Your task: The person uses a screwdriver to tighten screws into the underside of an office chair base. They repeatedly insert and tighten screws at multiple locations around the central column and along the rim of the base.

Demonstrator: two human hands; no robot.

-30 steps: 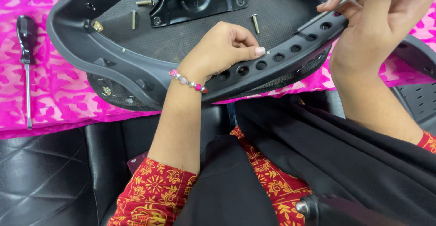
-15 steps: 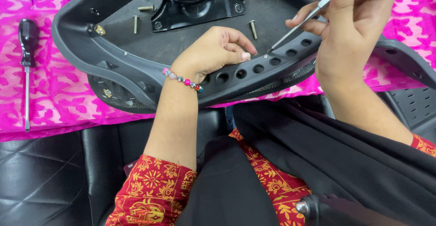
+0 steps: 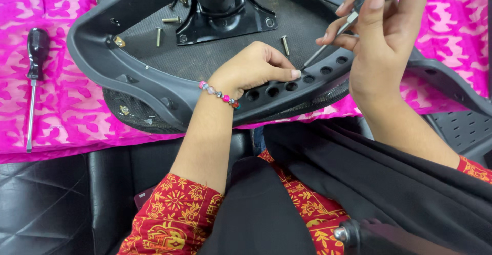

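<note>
1. Head view: the upturned black plastic chair seat (image 3: 154, 88) lies on a bright pink patterned cloth (image 3: 66, 106), directly under both hands and reaching past them to the left and right.
2. The left hand (image 3: 251, 70) rests on the seat's near rim, fingers curled into a narrow, loose fist, the fingertip (image 3: 294, 73) pointing at the row of round holes (image 3: 297, 83) along the rim. A bracelet of pink and pale beads (image 3: 219, 93) circles its wrist. Whether the hand pinches something small cannot be told.
3. The right hand (image 3: 382, 40) hovers above the rim's right part, fingers closed around a slim screwdriver with a black handle and a metal shaft (image 3: 333, 42). The shaft slants down and left, its tip just beside the left fingertip, at the holes.
4. The seat looks matte black, with a curved raised rim and a flat, dusty inner panel. A black metal bracket plate (image 3: 225, 14) sits bolted at its middle.
5. Loose brass-coloured screws (image 3: 159, 36) lie on the panel left of the bracket, and one short screw (image 3: 285, 44) lies near the left hand's knuckles.
6. A second long screwdriver with a black handle (image 3: 33, 81) lies on the cloth, well apart to the left of the seat.
7. Below, red patterned sleeves (image 3: 174, 214) and dark fabric (image 3: 389, 188) fill the lower frame.
</note>
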